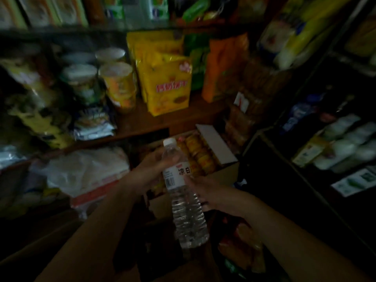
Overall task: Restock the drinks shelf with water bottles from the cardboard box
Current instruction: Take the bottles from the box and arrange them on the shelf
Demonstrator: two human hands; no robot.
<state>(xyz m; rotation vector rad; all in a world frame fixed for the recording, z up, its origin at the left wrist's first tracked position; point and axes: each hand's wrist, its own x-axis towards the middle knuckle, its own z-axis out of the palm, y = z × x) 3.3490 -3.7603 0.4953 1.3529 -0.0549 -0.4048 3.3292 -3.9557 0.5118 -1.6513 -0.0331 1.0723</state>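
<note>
A clear water bottle (184, 197) is held in the air between both hands, its long axis near upright, white cap away from the person and slightly leftward, base toward the camera. The left hand (154, 169) wraps the shoulder and upper label, fingers curled round it; the right hand (211, 193) grips the label's right side, thumb on the label. Just beyond them sits an open cardboard box (218, 145), flap raised, holding rows of yellow-orange packets; whether bottles lie in it cannot be told. The room is a dim shop. Farther off, on the wooden shelf (140, 123), yellow snack bags (168, 88) stand mid-board beside cup noodles (120, 86) toward its left end.
</note>
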